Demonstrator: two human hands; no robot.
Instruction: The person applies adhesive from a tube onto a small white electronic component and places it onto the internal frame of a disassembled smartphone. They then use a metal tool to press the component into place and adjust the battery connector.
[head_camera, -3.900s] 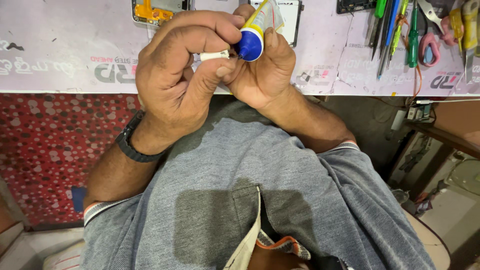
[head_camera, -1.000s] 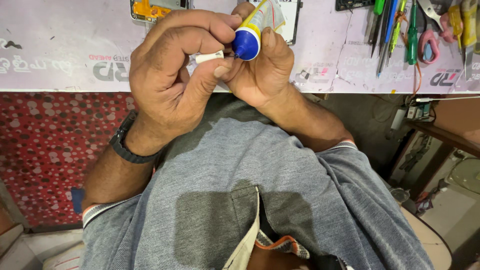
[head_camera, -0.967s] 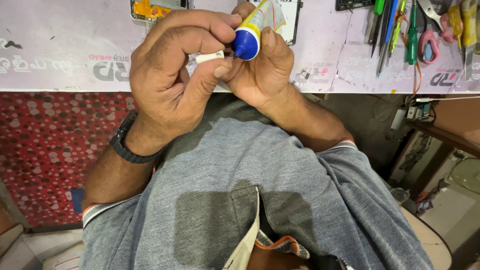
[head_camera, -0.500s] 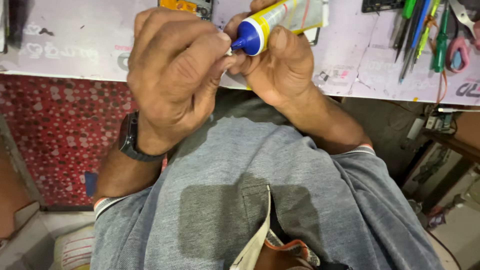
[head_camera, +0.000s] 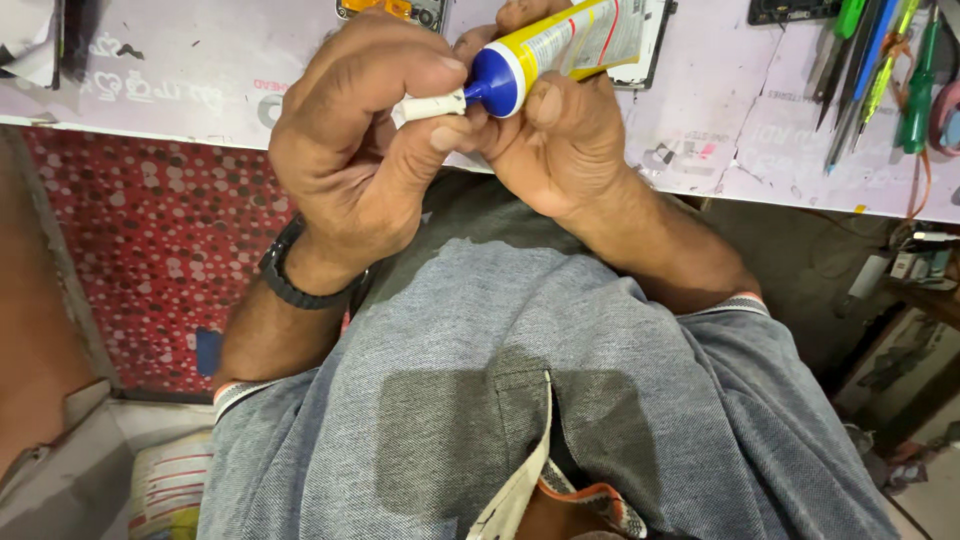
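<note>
Looking down from the head view, the right hand (head_camera: 560, 130) grips a yellow tube (head_camera: 575, 40) with a blue collar just above the table (head_camera: 180, 70). The left hand (head_camera: 360, 150) pinches the white cap (head_camera: 432, 104), which sits on the nozzle, so opening looks unfinished. The tube lies between both hands, touching each, held before the chest. Screwdrivers (head_camera: 880, 60) lie well apart at right.

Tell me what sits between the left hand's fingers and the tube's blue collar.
In the head view, a white cap bridges left hand and yellow tube, which the right hand grips.
</note>
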